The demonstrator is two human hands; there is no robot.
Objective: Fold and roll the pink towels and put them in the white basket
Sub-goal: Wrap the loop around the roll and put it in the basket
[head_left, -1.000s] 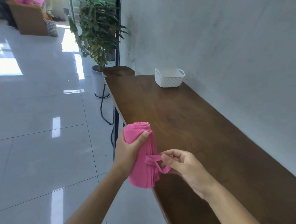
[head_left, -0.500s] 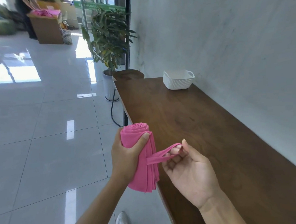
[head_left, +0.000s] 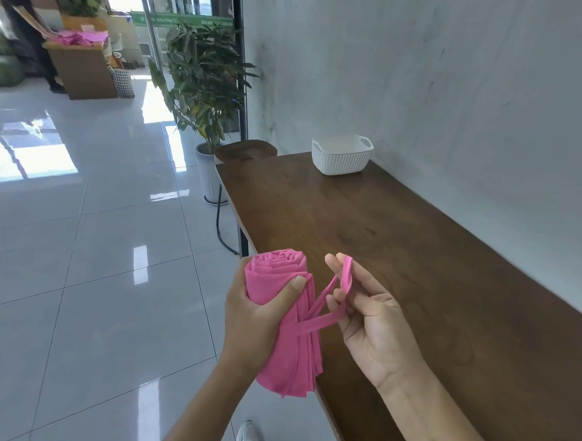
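Observation:
A rolled pink towel [head_left: 289,348] stands upright in the air just off the near left edge of the brown table [head_left: 402,248]. My left hand [head_left: 254,316] grips the roll near its top, thumb across the front. My right hand [head_left: 365,314] pinches a thin pink strip [head_left: 344,274] that comes off the roll's side and loops over its fingers. The white basket [head_left: 342,157] sits at the far end of the table by the wall, and looks empty from here.
A grey wall runs along the table's right side. A potted plant [head_left: 205,90] stands past the table's far left corner. Far back, a wooden counter [head_left: 82,66] carries more pink towels [head_left: 81,37], with a person beside it. My shoe [head_left: 249,440] shows on the tiled floor.
My right hand turned palm-up and drew the pink strip out to the right and upward, away from the roll. The view lifted toward the room; my left hand kept its grip.

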